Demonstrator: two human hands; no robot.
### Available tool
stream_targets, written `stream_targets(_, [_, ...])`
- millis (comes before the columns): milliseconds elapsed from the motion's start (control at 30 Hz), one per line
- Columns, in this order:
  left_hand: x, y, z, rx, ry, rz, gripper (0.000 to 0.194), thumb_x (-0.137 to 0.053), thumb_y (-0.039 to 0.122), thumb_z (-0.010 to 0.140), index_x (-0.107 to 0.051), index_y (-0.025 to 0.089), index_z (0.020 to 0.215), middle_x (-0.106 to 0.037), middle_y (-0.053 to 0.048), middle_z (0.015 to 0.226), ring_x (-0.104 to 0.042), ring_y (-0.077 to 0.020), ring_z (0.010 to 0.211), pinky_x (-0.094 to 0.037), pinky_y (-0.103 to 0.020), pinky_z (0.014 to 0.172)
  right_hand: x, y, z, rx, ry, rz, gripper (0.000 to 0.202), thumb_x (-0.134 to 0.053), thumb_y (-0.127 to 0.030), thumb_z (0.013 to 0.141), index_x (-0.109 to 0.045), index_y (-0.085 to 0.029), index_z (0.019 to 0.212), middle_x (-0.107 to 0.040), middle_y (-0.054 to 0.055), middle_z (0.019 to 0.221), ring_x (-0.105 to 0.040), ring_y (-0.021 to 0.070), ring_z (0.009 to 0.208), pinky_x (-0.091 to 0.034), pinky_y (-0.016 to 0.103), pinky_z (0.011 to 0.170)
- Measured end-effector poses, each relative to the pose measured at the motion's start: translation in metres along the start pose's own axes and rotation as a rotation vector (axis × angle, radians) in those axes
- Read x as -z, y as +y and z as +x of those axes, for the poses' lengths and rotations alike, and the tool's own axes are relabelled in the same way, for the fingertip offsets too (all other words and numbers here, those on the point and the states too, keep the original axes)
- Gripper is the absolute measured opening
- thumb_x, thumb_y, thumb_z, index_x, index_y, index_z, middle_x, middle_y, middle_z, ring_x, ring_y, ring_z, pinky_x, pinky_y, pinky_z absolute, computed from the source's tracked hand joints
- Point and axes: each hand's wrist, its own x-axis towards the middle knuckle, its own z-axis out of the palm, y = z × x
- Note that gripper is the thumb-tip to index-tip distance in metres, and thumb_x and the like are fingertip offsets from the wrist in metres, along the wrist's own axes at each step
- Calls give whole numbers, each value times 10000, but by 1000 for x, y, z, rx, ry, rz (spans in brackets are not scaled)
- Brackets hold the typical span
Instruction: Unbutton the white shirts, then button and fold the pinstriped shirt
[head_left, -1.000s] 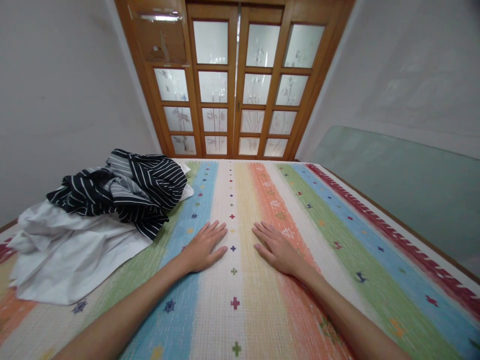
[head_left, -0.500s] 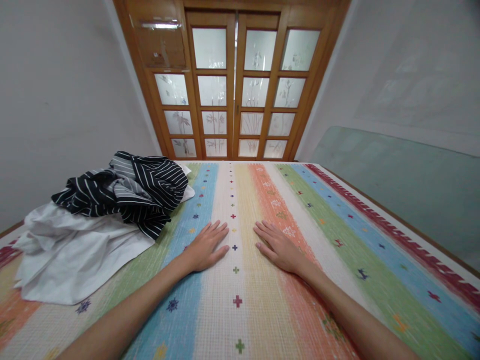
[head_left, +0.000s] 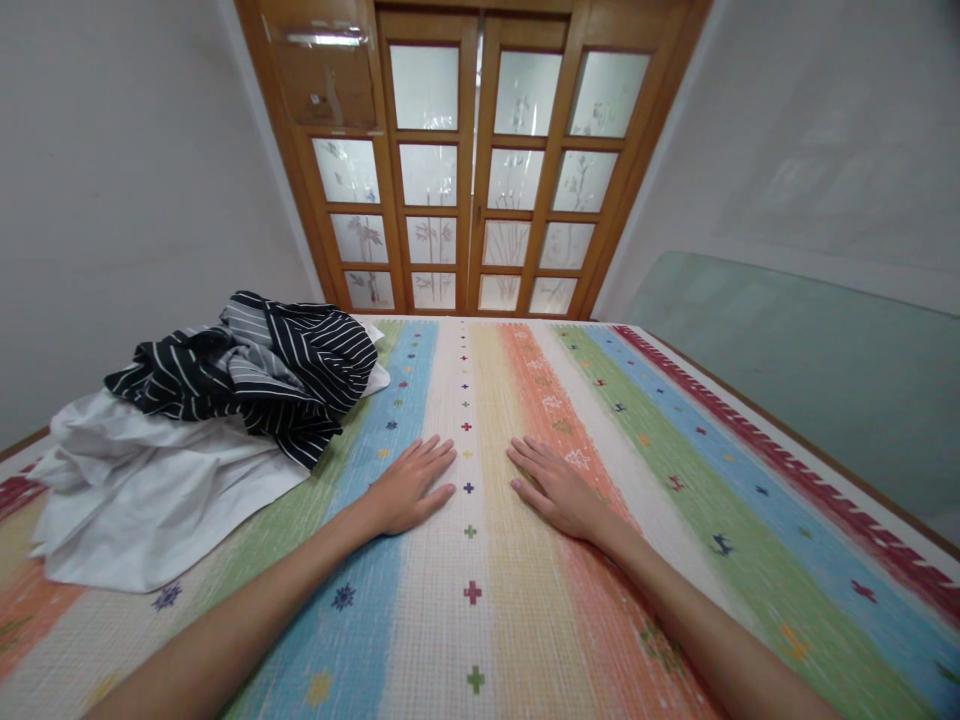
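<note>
My left hand (head_left: 411, 486) lies flat, palm down, on the striped cloth (head_left: 517, 620), over its blue and white bands. Its fingers are a little apart and it holds nothing. Across the row of small crosses, my right hand (head_left: 556, 486) rests palm down on the yellow and orange bands, fingers spread, also holding nothing. To the left of my left hand is a crumpled black garment with white stripes (head_left: 300, 370), heaped on the back part of a wrinkled white cloth (head_left: 165, 500).
Beyond the far edge of the surface stand wooden doors (head_left: 469, 180) with frosted panes. A pale green panel (head_left: 795, 350) leans along the right wall. Grey walls rise on both sides.
The camera view has shifted slightly. Both hands stay flat in nearly the same places on the striped cloth, and the garments have not moved.
</note>
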Motion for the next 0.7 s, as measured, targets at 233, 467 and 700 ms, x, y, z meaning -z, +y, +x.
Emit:
stream_targets(233, [-5,-3,-1,-10,29,3,569,-279,515,962,-322,229,1451,-307,-51,1525,-210,-222,1430,-170,-429,1165,-1,0,0,-1,10,3,522,-357,-454,963,-407,-216,1425,-386,79,1471,-297,251,1391,-269,499,1138])
stream_targets(467, [-4,-2,0,3,18,-6,575,-281,520,959,-330,223,1448,-307,-58,1524,-202,-224,1432,-172,-437,1165,-2,1,-1,3,11,-1,520,-353,-457,962,-408,-226,1424,-388,74,1468,-301,254,1389,-271,506,1138])
stream_targets(700, [-5,-3,0,2,24,7,572,-280,520,959,-338,222,1443,-309,-56,1523,-205,-220,1432,-172,-426,1166,0,-1,-2,-10,-5,-7,521,-340,-456,966,-413,-213,1421,-385,74,1472,-287,245,1396,-267,488,1142])
